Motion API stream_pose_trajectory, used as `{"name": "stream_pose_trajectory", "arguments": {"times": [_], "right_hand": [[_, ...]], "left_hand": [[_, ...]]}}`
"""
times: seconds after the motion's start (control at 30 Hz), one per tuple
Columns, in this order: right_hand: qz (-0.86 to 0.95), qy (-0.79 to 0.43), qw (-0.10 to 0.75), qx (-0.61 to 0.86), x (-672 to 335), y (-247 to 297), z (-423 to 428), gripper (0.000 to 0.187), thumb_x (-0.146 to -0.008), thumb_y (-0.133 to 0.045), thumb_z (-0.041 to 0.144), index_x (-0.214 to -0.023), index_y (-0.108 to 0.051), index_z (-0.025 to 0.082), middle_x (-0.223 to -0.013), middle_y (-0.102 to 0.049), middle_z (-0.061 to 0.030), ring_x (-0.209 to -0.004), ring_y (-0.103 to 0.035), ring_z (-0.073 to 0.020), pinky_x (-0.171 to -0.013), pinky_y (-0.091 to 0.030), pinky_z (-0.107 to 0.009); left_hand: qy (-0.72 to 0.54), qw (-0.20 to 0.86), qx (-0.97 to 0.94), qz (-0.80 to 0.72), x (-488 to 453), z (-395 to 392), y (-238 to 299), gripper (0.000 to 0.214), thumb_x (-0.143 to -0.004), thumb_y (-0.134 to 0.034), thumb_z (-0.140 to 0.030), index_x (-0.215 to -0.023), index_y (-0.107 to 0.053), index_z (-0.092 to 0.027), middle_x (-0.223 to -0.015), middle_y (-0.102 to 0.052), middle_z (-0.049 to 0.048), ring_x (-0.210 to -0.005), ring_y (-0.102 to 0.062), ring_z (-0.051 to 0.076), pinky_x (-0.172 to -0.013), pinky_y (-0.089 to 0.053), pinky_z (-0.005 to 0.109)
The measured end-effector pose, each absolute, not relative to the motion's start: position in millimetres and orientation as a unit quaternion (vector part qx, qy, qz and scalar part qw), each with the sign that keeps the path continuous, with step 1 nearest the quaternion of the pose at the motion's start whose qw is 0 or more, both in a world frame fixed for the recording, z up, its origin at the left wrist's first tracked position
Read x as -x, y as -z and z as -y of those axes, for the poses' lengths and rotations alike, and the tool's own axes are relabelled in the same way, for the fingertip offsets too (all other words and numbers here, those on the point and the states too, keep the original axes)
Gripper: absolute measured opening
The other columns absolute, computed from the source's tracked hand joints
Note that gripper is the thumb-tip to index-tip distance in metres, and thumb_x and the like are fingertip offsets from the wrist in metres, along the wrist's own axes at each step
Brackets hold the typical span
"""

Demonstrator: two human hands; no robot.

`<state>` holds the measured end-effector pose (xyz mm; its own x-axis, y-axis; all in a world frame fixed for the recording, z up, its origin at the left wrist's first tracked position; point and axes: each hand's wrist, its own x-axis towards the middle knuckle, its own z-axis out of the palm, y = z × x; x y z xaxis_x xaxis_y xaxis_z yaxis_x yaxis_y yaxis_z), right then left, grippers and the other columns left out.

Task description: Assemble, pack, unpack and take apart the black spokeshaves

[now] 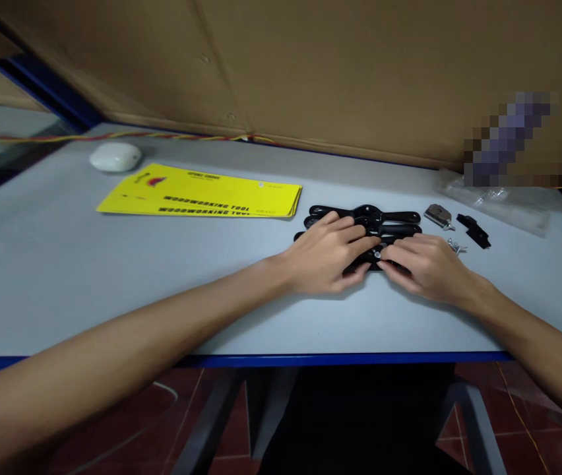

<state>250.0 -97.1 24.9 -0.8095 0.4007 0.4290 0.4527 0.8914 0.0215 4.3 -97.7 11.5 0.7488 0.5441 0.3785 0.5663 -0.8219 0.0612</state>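
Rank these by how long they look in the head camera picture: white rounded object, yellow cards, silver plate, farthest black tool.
1. Yellow cards
2. Farthest black tool
3. White rounded object
4. Silver plate

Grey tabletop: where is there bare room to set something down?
Bare: left, between yellow cards and left forearm; in front, between left hand, right hand and blue edge. Crowded: the black tools under both hands, and just right of them the metal plate, screws and black bracket.
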Motion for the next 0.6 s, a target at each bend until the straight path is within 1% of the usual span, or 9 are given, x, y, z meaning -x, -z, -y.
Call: {"name": "stream_pose_trajectory", "arguments": {"times": [0.1, 0.23, 0.37, 0.43, 0.6], "right_hand": [[0.951, 0.055, 0.209, 0.22, -250.3, -25.6, 96.7, 0.025, -0.104, -0.051, 0.022, -0.089, -0.071, 0.019, -0.074, -0.071, -0.0023, -0.064, -0.058, -0.0162, -0.065, -0.039, -0.033], [0.95, 0.044, 0.221, 0.215, -250.5, -26.6, 96.5, 0.022, -0.103, -0.052, 0.019, -0.09, -0.071, 0.017, -0.075, -0.073, -0.0029, -0.063, -0.059, -0.0162, -0.065, -0.041, -0.033], [0.948, 0.031, 0.222, 0.225, -250.3, -26.7, 97.3, 0.021, -0.105, -0.052, 0.02, -0.106, -0.073, 0.017, -0.077, -0.073, -0.0025, -0.064, -0.06, -0.0163, -0.065, -0.041, -0.032], [0.948, 0.03, 0.22, 0.229, -250.4, -26.3, 97.3, 0.022, -0.106, -0.052, 0.02, -0.11, -0.073, 0.018, -0.076, -0.072, -0.0016, -0.065, -0.061, -0.0161, -0.065, -0.04, -0.032], [0.939, 0.023, 0.232, 0.252, -251.5, -25.2, 95.5, 0.02, -0.105, -0.056, 0.027, -0.11, -0.074, 0.018, -0.076, -0.072, -0.001, -0.064, -0.058, -0.0148, -0.065, -0.041, -0.031]], "left_hand": [[0.184, 0.045, 0.935, 0.299, -4.9, 98.4, -12.6, 0.048, -0.103, -0.041, -0.041, -0.129, -0.071, -0.014, -0.098, -0.075, 0.0122, -0.091, -0.063, 0.028, -0.079, -0.041, 0.041], [0.18, 0.037, 0.935, 0.303, -4.9, 98.5, -13.4, 0.046, -0.102, -0.043, -0.04, -0.129, -0.071, -0.015, -0.099, -0.075, 0.0119, -0.091, -0.063, 0.027, -0.08, -0.041, 0.041], [0.175, 0.027, 0.935, 0.307, -4.5, 98.2, -13.8, 0.046, -0.101, -0.043, -0.042, -0.127, -0.071, -0.016, -0.099, -0.074, 0.0116, -0.091, -0.063, 0.028, -0.08, -0.041, 0.041], [0.176, 0.024, 0.934, 0.309, -4.4, 98.0, -13.6, 0.046, -0.101, -0.043, -0.042, -0.126, -0.071, -0.016, -0.1, -0.074, 0.0115, -0.091, -0.063, 0.028, -0.08, -0.041, 0.04], [0.188, 0.023, 0.932, 0.308, -4.2, 97.6, -12.3, 0.045, -0.102, -0.042, -0.041, -0.125, -0.071, -0.015, -0.1, -0.075, 0.0114, -0.092, -0.063, 0.027, -0.079, -0.04, 0.04]]}}
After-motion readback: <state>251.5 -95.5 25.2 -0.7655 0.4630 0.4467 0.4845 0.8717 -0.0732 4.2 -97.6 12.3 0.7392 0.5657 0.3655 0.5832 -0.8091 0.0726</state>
